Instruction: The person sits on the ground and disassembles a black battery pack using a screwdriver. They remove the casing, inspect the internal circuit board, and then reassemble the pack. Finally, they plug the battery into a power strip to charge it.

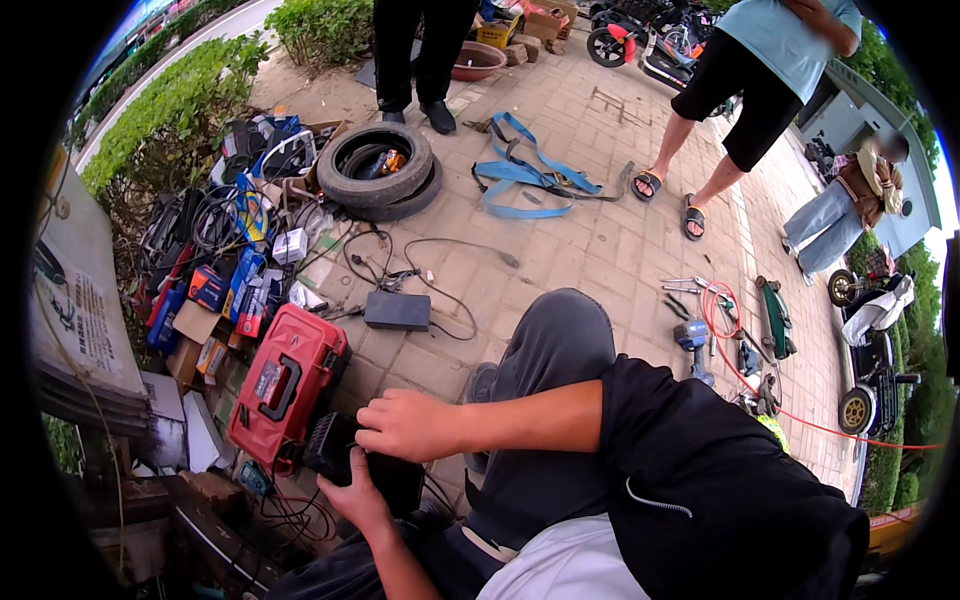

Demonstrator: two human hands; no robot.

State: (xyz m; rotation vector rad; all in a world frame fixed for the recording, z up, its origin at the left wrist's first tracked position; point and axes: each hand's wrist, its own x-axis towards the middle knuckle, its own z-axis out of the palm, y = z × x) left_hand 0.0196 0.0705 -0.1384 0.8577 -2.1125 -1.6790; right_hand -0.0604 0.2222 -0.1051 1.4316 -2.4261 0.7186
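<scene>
My left hand grips the near side of a black box with a ribbed end, its thumb up along the edge. Across the top of the same box, my right hand reaches in from the right with its fingers curled over it. The underside of the box is hidden by my hands and dark clothing. Right beside it on the left lies a red toolbox with a dark handle. Just beyond is a black power adapter with its cables on the paving.
Two stacked tyres stand near a heap of boxes and cables. A blue strap lies farther off. To the right are a cordless impact wrench, a red hose and a green floor jack. Several people are nearby.
</scene>
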